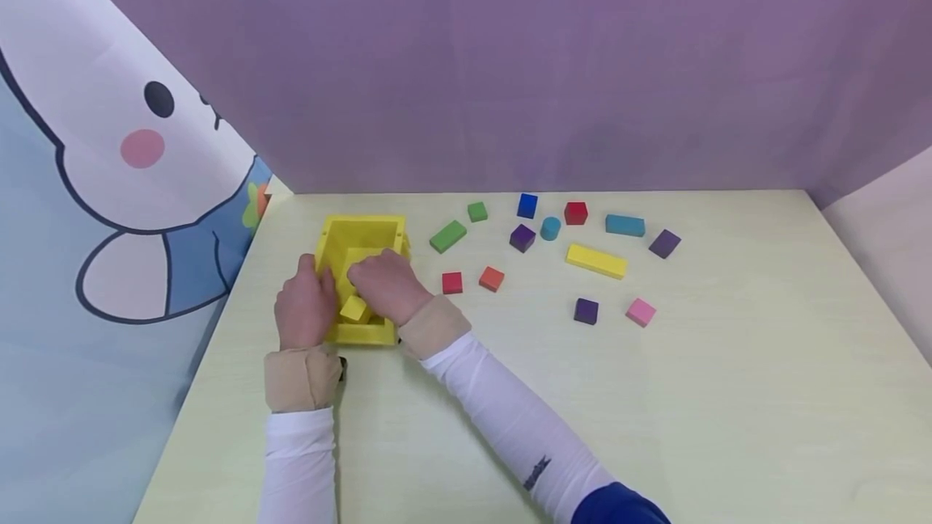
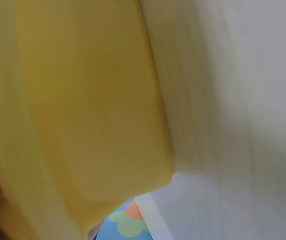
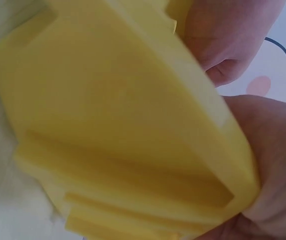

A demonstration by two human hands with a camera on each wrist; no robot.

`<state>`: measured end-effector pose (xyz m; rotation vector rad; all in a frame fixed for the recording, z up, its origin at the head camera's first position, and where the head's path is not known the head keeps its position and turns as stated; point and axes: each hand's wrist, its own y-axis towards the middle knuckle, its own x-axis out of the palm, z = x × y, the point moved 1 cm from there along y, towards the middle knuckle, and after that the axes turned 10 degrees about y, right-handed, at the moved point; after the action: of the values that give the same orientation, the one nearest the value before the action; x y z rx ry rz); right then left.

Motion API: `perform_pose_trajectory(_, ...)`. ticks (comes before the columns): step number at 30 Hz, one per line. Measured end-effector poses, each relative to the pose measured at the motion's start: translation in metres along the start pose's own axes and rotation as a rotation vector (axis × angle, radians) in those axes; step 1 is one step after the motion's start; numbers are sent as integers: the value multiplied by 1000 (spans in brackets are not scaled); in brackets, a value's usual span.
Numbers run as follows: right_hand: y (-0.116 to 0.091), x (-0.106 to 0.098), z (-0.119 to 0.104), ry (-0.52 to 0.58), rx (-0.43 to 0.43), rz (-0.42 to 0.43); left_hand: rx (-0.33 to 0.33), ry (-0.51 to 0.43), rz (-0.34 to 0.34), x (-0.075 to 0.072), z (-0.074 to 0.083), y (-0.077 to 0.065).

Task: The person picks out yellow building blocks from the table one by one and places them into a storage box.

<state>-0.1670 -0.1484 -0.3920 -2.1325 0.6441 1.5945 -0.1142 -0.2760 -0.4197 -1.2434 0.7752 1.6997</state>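
Note:
A yellow plastic box [image 1: 364, 335] stands at the left of the table, its top uncovered, with a yellow block [image 1: 355, 310] inside it. My left hand [image 1: 304, 306] grips the box's left wall at the rim; the left wrist view shows that wall's outer face [image 2: 97, 105] close up. Over the right rim reaches my right hand [image 1: 389, 285], its fingers down inside the box. The box wall hides those fingertips in the right wrist view, so what they hold does not show. Nearest to the right hand on the table lies a red block [image 1: 452, 283].
Several loose blocks lie right of the box, among them a green block [image 1: 447, 236], an orange block [image 1: 491, 279], a long yellow block [image 1: 596, 261], a blue cylinder [image 1: 550, 228] and a pink block [image 1: 641, 312]. A purple cloth [image 1: 510, 71] hangs behind the table.

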Motion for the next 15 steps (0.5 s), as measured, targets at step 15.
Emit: perform_pose_trajectory(15, -1, 3, 2, 102, -36, 86, 1, 5, 5, 1, -1, 1)
